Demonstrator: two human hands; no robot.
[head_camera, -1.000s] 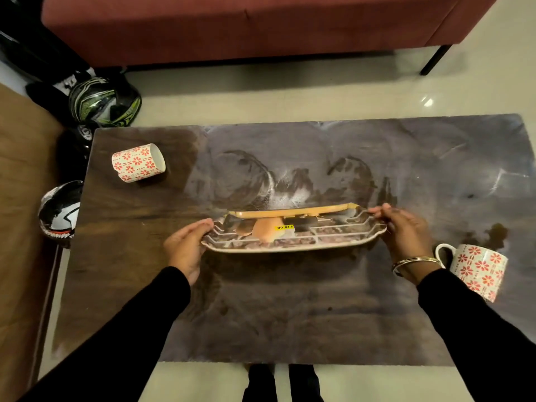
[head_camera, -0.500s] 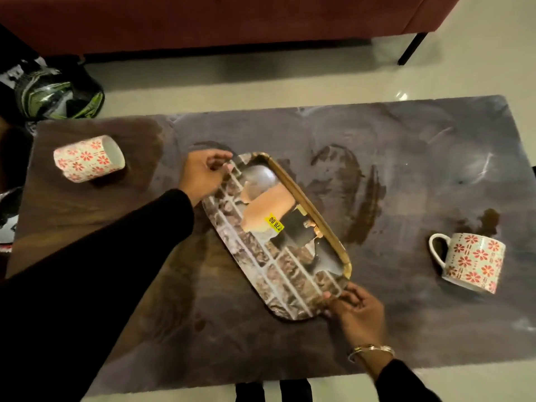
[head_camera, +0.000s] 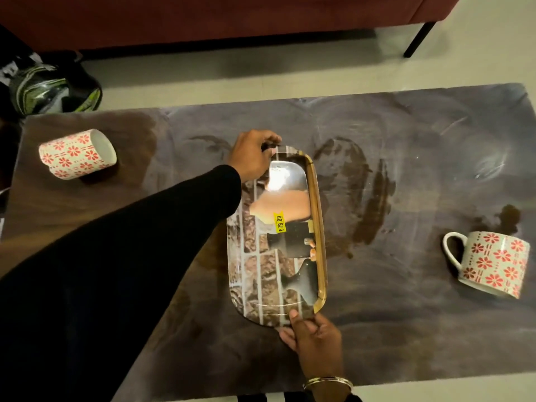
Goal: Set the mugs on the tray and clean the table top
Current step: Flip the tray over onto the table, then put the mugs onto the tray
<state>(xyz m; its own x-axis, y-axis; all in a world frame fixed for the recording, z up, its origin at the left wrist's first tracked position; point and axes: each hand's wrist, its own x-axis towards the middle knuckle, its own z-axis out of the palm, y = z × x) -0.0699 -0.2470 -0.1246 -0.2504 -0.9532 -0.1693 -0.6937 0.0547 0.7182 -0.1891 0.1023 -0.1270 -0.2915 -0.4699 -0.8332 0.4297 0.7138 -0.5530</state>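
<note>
An oblong tray (head_camera: 258,265) with a brick print, a gold rim and a yellow price sticker lies lengthwise at the middle of the dark table (head_camera: 420,329). My left hand (head_camera: 253,158) grips its far end. My right hand (head_camera: 314,336) grips its near end, thumb on the rim. One white mug with red flowers (head_camera: 77,153) lies on its side at the far left. A second matching mug (head_camera: 493,264), handle to the left, lies tipped at the right edge. Brown spill stains (head_camera: 374,204) streak the table right of the tray, and a puddle (head_camera: 509,219) sits behind the right mug.
A red sofa (head_camera: 203,18) stands beyond the table, with one black leg (head_camera: 419,39) at the right. A helmet (head_camera: 55,91) lies on the pale floor by the table's far left corner.
The tray went from crosswise and tilted up to lengthwise and nearly flat. My left hand moved to its far end, my right hand to its near end.
</note>
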